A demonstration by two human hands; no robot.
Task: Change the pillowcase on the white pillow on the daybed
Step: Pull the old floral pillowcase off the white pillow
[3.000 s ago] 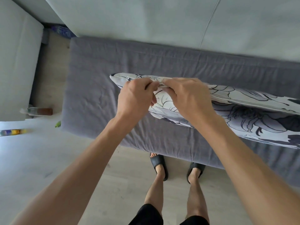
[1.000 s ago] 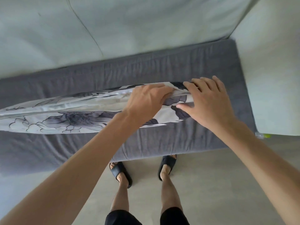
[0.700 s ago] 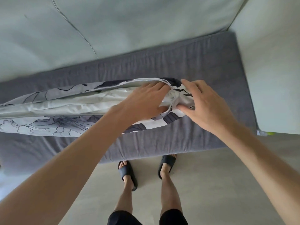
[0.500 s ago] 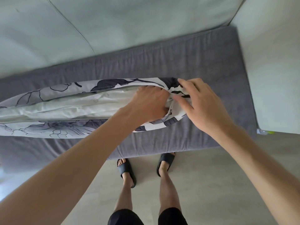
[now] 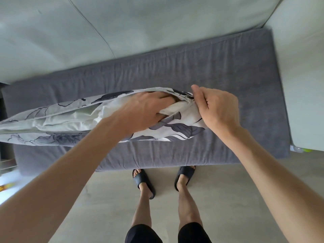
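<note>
A long pillow in a white pillowcase [image 5: 168, 130] printed with grey and black flowers lies along the grey daybed mattress [image 5: 219, 71]. The case gapes along its upper side, and the white pillow [image 5: 70, 118] shows inside. My left hand [image 5: 145, 111] reaches into the case's right end, fingers curled around the pillow's white corner. My right hand [image 5: 217, 109] pinches the bunched edge of the floral case at that same right end.
Pale cushions [image 5: 87, 32] stand behind the mattress, and a white block [image 5: 305, 85] borders its right end. My feet in black slides [image 5: 145, 181] stand on the light floor just in front of the mattress edge. A small bottle [image 5: 298, 149] lies on the floor at the right.
I have shifted from the pillow's left end to its right end. My left hand has gone deeper into the case opening, and my right hand has closed on the case edge.
</note>
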